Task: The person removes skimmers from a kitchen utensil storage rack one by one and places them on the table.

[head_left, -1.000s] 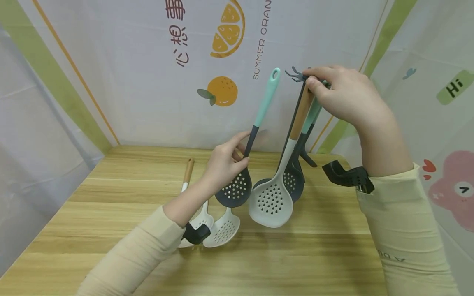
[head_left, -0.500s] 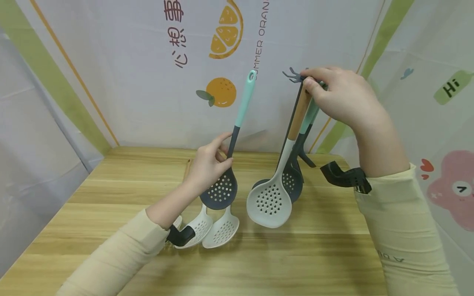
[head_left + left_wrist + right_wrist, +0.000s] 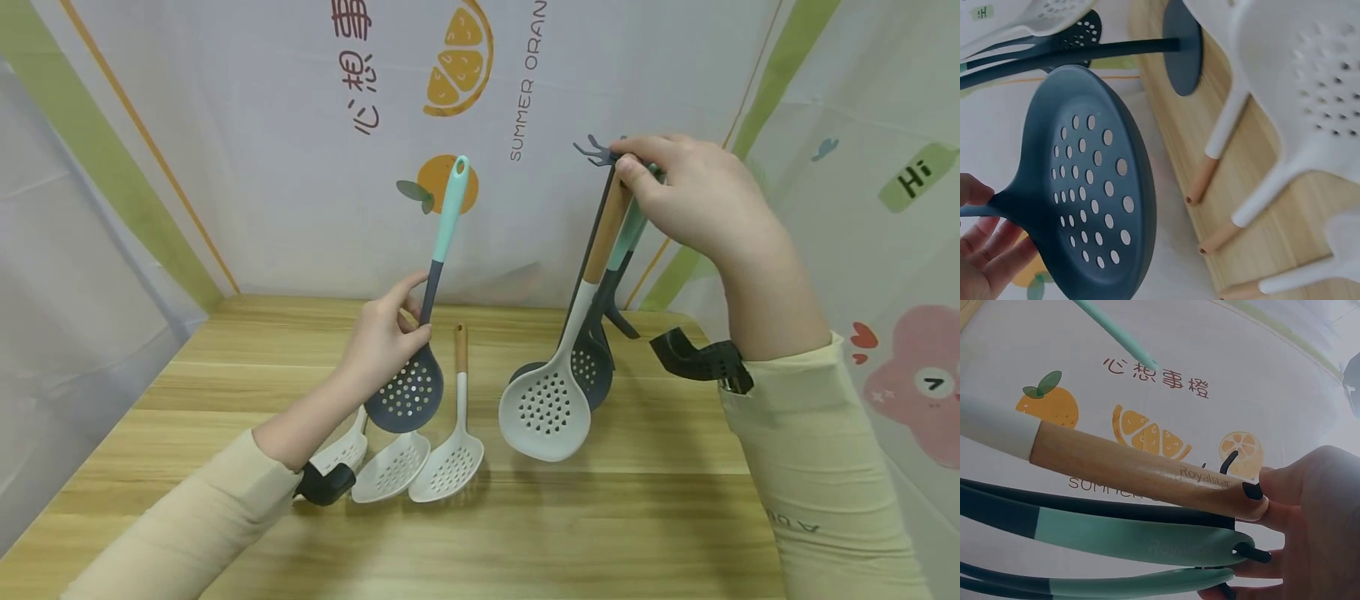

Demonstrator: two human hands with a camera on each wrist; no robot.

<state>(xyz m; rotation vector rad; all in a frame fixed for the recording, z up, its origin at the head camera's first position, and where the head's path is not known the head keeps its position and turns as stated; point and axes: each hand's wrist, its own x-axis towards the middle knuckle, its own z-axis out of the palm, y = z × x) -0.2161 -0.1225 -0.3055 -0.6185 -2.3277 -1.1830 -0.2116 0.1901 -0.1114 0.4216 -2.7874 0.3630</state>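
Note:
My left hand (image 3: pixel 382 329) grips the dark neck of a slotted skimmer (image 3: pixel 410 396) with a mint handle, held upright over the table. Its round pierced bowl (image 3: pixel 1094 187) fills much of the left wrist view. With thumb and fingers, my right hand (image 3: pixel 701 192) holds the top of a dark utensil rack (image 3: pixel 597 154), whose hooks splay out beside the fingertips. A white skimmer (image 3: pixel 547 412) with a wooden handle (image 3: pixel 1141 475) hangs there. Behind it hang dark utensils with mint handles (image 3: pixel 1141 542), partly hidden.
Three white slotted utensils with wooden handles lie on the wooden table: a right one (image 3: pixel 448 471), a middle one (image 3: pixel 392 473) and a left one (image 3: pixel 341 450), partly behind my left wrist. The rack's round base (image 3: pixel 1183 53) stands near the back edge. Printed cloth (image 3: pixel 285 167) walls surround the table.
My left hand has carried the mint-handled skimmer leftward, away from the rack and over the white utensils, lowering it slightly. My right hand stays at the rack top.

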